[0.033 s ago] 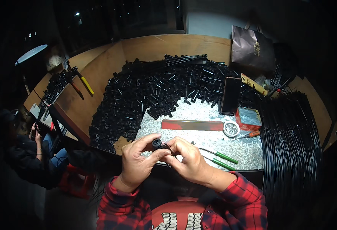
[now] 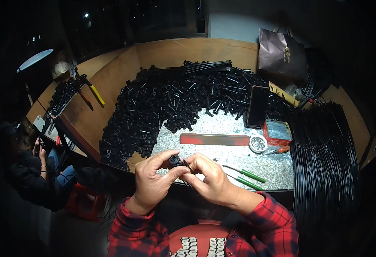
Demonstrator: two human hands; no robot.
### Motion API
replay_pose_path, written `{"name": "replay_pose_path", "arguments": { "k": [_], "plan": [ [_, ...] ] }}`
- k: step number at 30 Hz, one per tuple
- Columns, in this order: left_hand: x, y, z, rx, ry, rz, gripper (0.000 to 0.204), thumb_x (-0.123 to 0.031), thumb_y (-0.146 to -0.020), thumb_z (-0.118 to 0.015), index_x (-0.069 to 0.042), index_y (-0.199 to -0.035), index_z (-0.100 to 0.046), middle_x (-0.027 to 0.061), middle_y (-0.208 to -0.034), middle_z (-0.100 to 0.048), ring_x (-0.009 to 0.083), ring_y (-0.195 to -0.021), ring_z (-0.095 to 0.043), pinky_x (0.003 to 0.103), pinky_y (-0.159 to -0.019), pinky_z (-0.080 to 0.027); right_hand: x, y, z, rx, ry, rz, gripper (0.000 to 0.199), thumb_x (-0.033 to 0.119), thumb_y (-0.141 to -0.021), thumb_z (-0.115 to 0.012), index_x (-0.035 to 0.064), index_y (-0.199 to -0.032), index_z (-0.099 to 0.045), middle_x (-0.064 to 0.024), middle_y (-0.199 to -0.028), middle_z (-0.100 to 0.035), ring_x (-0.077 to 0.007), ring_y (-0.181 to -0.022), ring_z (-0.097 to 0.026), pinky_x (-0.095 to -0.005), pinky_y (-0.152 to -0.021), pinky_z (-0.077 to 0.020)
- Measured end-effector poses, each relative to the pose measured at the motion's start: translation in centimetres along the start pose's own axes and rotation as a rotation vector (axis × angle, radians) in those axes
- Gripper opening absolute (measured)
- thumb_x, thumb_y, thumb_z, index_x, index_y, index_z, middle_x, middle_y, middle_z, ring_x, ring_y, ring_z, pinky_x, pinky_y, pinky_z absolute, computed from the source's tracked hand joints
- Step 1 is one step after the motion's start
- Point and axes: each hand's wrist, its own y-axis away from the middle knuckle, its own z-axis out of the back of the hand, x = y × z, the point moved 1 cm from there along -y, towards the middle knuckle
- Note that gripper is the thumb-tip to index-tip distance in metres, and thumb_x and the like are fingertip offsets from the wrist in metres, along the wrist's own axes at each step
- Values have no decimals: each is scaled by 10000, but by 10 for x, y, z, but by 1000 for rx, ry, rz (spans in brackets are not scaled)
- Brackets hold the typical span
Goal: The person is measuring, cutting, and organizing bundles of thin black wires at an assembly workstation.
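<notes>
My left hand (image 2: 153, 182) pinches a small black tubular part (image 2: 174, 159) between thumb and fingers, its round open end facing up. My right hand (image 2: 216, 182) meets it from the other side, its thumb and fingers closed on a thin black cable (image 2: 188, 164) at the part. My fingers cover where cable and part join. Both hands are just above the near edge of the speckled work surface (image 2: 196, 151). Pliers with green handles (image 2: 252, 175) lie to the right of my right hand.
A large heap of black tubular parts (image 2: 141, 103) fills the back and left. A red-and-black bar (image 2: 213, 139), a white dish (image 2: 258, 144), a screwdriver (image 2: 284, 149), a phone (image 2: 257, 107) and a red box (image 2: 277, 132) lie ahead. Black cables (image 2: 325, 162) hang at right; another person (image 2: 34, 171) sits left.
</notes>
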Motion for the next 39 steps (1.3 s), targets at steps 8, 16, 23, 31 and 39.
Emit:
{"name": "replay_pose_path", "arguments": {
  "k": [8,16,23,31,39],
  "plan": [
    [2,-2,16,210,104,-116,258,-63,-741,-756,24,-966,-664,111,-826,-689,163,-762,-675,253,-680,-504,-6,6,-3,79,-261,-208,183,29,-785,-729,5,-778,-548,-87,-939,-584,-113,-757,-590,-241,-634,-484],
    [1,20,-8,163,75,-33,281,-76,-804,-707,17,-1028,-566,156,-879,-661,279,-779,-673,327,-678,-507,-16,12,-10,42,-137,-331,255,53,-743,-766,7,-743,-515,-84,-943,-586,-101,-722,-557,-240,-615,-470],
    [23,35,-33,-119,-160,-128,213,-84,-851,-661,-4,-928,-478,139,-734,-568,332,-606,-602,387,-524,-449,-22,21,-27,-14,-55,-238,222,19,-739,-706,-17,-790,-493,-140,-897,-555,-269,-779,-566,-337,-661,-479],
    [56,46,-44,-176,29,-85,242,0,-909,-530,5,-1092,-371,71,-675,-535,125,-502,-564,251,-501,-456,-27,48,-3,119,229,-201,370,74,-732,-761,13,-940,-461,-178,-1064,-499,-319,-915,-547,-370,-770,-474],
    [67,54,-42,-198,-3,-80,286,17,-909,-502,11,-1148,-345,39,-638,-506,115,-528,-558,245,-521,-441,-47,86,52,183,917,-185,346,112,-744,-731,-43,-933,-486,-233,-1051,-501,-406,-946,-536,-428,-810,-468]
  ]
}}
